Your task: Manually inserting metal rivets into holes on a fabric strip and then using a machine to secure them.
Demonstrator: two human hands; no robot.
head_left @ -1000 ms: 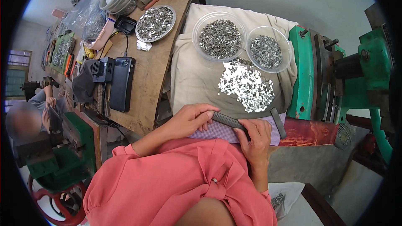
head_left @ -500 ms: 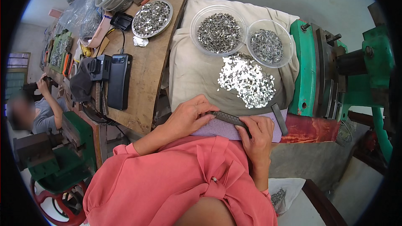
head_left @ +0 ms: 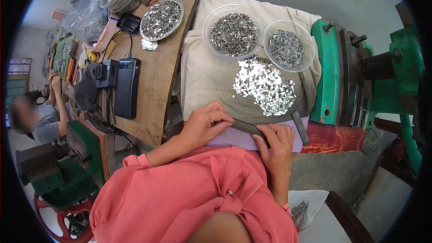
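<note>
A narrow dark grey metal bar (head_left: pixel 245 127) with small marks or slots along its top lies across between my hands, over a purple checked cloth (head_left: pixel 229 139). My left hand (head_left: pixel 203 123) is closed in a pinch at the bar's left end; whether a small piece is also between its fingertips cannot be made out. Gripping the right end is my right hand (head_left: pixel 278 143), thumb on the near side. Just beyond the bar, a loose heap of small shiny metal pieces (head_left: pixel 264 87) covers part of the beige cloth (head_left: pixel 202 81). A second dark bar (head_left: pixel 300 128) rests right of my right hand.
Two clear round tubs, one of small metal parts (head_left: pixel 236 34) and one of pin-like pieces (head_left: pixel 286 48), stand behind the heap. A green machine (head_left: pixel 326 76) borders the right. A wooden table (head_left: pixel 155 76) at left carries a filled bowl (head_left: pixel 162 19) and black phone (head_left: pixel 127 88). Another person (head_left: pixel 49 117) works far left.
My hands and the bar stay almost in place; my left fingertips have shifted slightly at the bar's end. The other person's hands have moved onto the far-left bench. The view has tilted slightly.
</note>
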